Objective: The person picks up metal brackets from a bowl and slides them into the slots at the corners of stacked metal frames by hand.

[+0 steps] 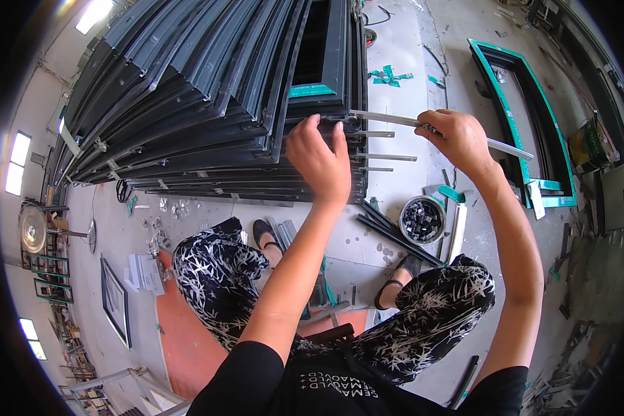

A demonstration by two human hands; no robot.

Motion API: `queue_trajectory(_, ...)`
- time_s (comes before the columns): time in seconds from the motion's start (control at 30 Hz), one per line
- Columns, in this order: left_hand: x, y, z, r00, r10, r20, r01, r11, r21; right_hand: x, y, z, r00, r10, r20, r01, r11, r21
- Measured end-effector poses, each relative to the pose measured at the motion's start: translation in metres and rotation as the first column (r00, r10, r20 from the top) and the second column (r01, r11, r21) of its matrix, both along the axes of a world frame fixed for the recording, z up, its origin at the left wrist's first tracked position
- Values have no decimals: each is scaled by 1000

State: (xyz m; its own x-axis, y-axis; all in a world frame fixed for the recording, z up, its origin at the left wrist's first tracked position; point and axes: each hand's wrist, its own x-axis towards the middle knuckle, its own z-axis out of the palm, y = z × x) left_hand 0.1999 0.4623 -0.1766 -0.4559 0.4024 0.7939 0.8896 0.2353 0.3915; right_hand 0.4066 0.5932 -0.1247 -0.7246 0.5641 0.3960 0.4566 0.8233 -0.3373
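A stack of dark grey metal window frames (222,83) fills the upper left and middle. My left hand (319,156) is at the stack's near right corner, thumb and forefinger apart, fingertips against a dark frame edge; the other fingers are partly hidden. My right hand (457,139) is closed round a thin silver metal strip (512,148). The strip's left end reaches the side of the stack, and its right end sticks out past my hand. Below it, several similar metal strips (392,158) jut out sideways from the stack.
A round tub (423,239) of small black pieces stands on the floor between stack and my feet. Dark bars (395,232) and a white bar (457,232) lie beside it. A green-taped frame (509,104) lies at right. Green tape scraps (390,76) lie beyond.
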Motion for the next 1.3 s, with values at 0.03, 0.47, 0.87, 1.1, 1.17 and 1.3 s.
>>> queue_trajectory(0.03, 0, 1, 1, 1000, 9, -11, -9, 1000, 21, 0, 4, 0, 1000, 15, 10, -14, 1000, -12)
queue_trajectory(0.47, -13, 4, -3, 996, -62, 59, 57, 996, 72, -2, 16, 6, 994, 92, 52, -88, 992, -85)
queue_trajectory(0.87, -16, 3, -2, 984, -139, 110, 130, 988, 85, -2, 21, -8, 990, 134, 44, -136, 989, 48)
queue_trajectory(1.1, -16, 4, -4, 987, -127, 100, 118, 989, 91, -3, 21, -4, 986, 152, 62, -162, 964, 209)
queue_trajectory(1.17, -14, 4, -5, 983, -132, 127, 121, 988, 97, -4, 22, -5, 987, 147, 59, -156, 967, 204)
queue_trajectory(1.3, -12, 4, -6, 972, -139, 188, 115, 985, 132, -20, 18, -4, 990, 134, 53, -144, 938, 314)
